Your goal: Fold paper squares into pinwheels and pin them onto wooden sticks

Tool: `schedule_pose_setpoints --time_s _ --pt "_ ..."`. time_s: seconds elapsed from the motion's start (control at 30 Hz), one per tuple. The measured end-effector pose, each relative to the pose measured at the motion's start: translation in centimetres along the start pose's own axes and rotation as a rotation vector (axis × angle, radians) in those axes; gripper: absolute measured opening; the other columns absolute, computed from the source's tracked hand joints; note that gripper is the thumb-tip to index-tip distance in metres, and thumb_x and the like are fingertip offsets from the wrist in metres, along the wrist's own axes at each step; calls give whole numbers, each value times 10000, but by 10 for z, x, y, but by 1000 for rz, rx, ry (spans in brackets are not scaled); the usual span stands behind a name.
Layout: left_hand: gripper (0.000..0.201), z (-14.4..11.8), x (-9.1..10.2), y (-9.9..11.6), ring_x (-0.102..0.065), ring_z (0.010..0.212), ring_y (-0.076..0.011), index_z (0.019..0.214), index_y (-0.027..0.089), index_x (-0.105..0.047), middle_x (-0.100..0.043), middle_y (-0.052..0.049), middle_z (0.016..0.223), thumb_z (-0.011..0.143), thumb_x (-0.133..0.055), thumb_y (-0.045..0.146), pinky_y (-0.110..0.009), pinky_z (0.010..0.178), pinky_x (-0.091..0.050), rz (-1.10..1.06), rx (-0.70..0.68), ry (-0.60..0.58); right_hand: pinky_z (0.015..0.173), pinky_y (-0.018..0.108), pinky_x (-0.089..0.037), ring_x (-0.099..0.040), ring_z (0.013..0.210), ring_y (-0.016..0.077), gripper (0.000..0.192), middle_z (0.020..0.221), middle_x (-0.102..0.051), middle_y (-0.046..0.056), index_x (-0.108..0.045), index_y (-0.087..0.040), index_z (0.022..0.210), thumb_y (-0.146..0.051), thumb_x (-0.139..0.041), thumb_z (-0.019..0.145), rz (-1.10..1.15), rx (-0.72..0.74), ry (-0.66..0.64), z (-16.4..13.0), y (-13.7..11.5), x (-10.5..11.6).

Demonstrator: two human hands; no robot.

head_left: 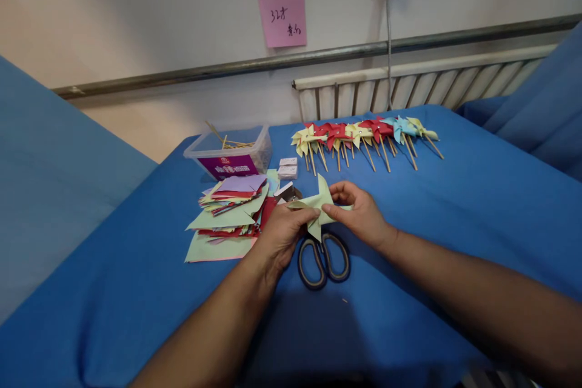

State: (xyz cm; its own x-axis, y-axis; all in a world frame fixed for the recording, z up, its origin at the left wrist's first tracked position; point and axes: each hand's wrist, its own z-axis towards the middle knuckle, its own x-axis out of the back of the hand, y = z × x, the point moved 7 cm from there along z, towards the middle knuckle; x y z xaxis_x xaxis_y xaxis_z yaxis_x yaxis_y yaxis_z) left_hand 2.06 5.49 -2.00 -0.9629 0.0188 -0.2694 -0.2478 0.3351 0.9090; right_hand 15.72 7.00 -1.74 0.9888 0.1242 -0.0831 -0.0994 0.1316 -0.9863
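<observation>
Blue cloth covers the tabletop (454, 206) from edge to edge. At the far left of the things on it stands a clear plastic box (230, 151) with a purple label, wooden sticks (227, 140) poking out over its rim. Just in front of the box lies a loose stack of coloured paper squares (230, 209), green, red, purple and yellow sheets fanned over one another, with one pale green sheet (213, 248) flat at the bottom nearest the person. Beside the box, toward the middle, sit two small white boxes (288, 168), possibly pin boxes, though the print is too small to read.

Next comes the left hand (284, 233), its fingers pinching the left part of a pale green paper pinwheel shape (321, 203), thumb on top. The folded paper is held just above the cloth between both hands, points sticking up and down. Under it, flat on the cloth, lie scissors (324, 257) with dark handles toward the person; their blades are hidden by the paper and hands. The right hand (359, 212) grips the right side of the same paper, its forefinger and thumb closed on a fold.

Farther back and to the right, a row of finished pinwheels (364, 133) on sticks lies side by side, yellow, red and light blue. On the wall above hangs a pink note (282, 15).
</observation>
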Motion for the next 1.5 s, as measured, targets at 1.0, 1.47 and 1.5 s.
schedule_pose_setpoints --time_s 1.0,1.47,1.5 --pt "293 -1 14 30 -653 675 -170 828 105 -732 -723 -65 764 562 -801 208 -285 686 -505 74 -220 107 793 320 -511 -659 820 155 332 883 -702 31 -605 -196 970 -380 -729 723 138 -5 10 11 12 9" --pt "310 4 43 50 -659 621 -161 829 94 -721 -729 -65 754 542 -810 169 -256 591 -513 -175 -353 259 968 357 -447 -598 1068 172 220 1103 -649 50 -684 -228 1040 -167 -576 858 -551 388 -330 -10 4 -23" --pt "309 3 42 51 -662 626 -165 829 95 -721 -730 -66 755 542 -810 168 -259 593 -514 -181 -357 258 949 350 -456 -602 1046 170 217 1080 -649 46 -684 -230 1039 -166 -572 865 -588 393 -312 -9 3 -23"
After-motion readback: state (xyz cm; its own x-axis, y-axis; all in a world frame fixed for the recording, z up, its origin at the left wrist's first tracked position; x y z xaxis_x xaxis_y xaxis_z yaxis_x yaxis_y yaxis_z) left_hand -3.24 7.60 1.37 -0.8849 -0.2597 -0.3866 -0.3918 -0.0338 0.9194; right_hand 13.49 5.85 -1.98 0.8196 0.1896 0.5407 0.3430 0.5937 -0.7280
